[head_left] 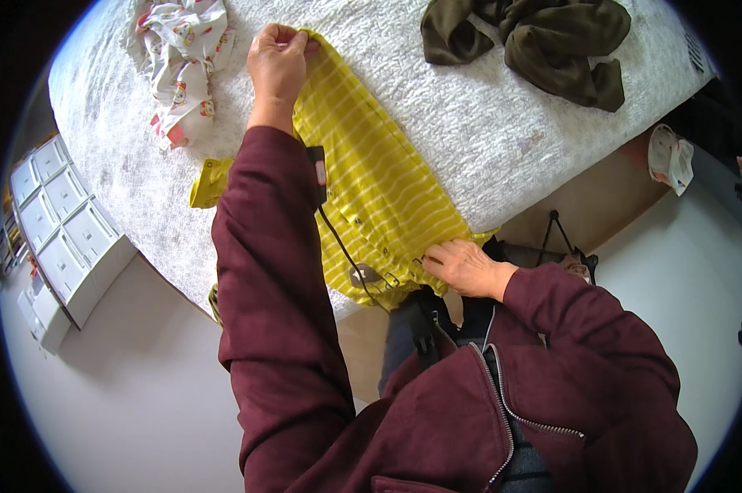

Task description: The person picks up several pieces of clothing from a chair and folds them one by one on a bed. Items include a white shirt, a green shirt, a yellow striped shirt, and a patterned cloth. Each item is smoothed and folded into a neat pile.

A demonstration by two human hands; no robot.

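Note:
A yellow shirt with pale stripes (371, 148) lies spread over the near edge of the white quilted bed cover. At its far top corner, my left hand (277, 62) is closed, pinching the cloth between thumb and fingers. My right hand (465, 267) rests at the shirt's near right edge, its fingers bent and closed on the fabric. Small snaps and a dark round patch with a star (362, 274) show near the shirt's near end. One sleeve (211, 182) sticks out left of my left forearm, which hides part of the shirt.
White printed clothing (182, 57) lies crumpled at the far left of the bed cover (486, 156). A dark olive garment (564, 49) is bunched at the far right. White drawers (67, 197) stand on the floor at left. A black cable (338, 238) hangs over the shirt.

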